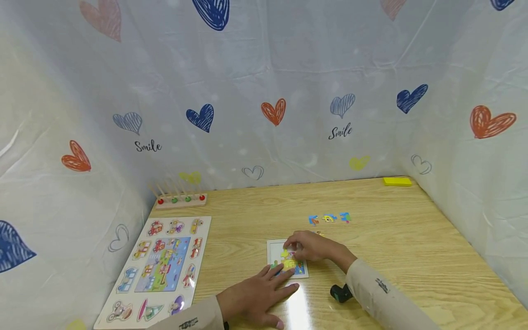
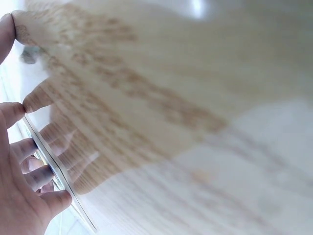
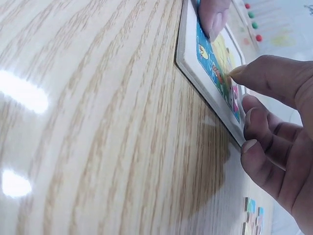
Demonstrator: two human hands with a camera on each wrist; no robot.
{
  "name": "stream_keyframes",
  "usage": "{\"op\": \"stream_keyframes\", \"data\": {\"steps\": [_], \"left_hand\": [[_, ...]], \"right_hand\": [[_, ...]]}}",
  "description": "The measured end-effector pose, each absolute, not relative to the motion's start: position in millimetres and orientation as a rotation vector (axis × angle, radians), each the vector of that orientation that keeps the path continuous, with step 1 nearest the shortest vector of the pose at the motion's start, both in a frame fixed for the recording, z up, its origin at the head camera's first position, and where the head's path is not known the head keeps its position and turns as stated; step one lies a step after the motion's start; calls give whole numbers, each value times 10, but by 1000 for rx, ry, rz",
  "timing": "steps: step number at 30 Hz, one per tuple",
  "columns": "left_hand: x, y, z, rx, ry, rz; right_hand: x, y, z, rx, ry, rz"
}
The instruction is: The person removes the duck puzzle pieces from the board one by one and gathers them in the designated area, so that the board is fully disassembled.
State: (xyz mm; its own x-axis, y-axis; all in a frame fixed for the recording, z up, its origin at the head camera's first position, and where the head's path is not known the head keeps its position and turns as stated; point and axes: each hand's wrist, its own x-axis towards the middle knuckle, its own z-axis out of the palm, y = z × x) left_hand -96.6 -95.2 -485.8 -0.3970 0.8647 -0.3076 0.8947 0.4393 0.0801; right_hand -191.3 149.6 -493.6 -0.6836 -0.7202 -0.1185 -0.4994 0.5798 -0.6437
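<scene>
A small jigsaw board (image 1: 275, 246) with a pale frame lies on the table, partly filled with blue and yellow pieces. My left hand (image 1: 261, 293) is spread with straight fingers, its fingertips resting on the board's near edge and the pieces there. Over the board's right side, my right hand (image 1: 310, 246) has bent fingers; in the right wrist view, thumb and forefinger close around a pinkish puzzle piece (image 3: 235, 96). The other fingertips sit by the frame's edge. Fingers cover part of the puzzle.
Several loose puzzle pieces (image 1: 329, 218) lie beyond the right hand. At left is a large vehicle puzzle board (image 1: 201, 229), with a pegged bead stand (image 1: 181, 201) behind it. A yellow block (image 1: 397, 182) sits at the far right corner. Heart-printed curtains (image 1: 231, 151) surround the table.
</scene>
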Motion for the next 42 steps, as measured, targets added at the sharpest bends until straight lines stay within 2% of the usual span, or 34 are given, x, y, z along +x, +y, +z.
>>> {"op": "stream_keyframes", "data": {"steps": [42], "left_hand": [[-983, -943, -4878, 1562, 2410, -170]], "right_hand": [[-1912, 1438, -4870, -952, 2373, -873]]}}
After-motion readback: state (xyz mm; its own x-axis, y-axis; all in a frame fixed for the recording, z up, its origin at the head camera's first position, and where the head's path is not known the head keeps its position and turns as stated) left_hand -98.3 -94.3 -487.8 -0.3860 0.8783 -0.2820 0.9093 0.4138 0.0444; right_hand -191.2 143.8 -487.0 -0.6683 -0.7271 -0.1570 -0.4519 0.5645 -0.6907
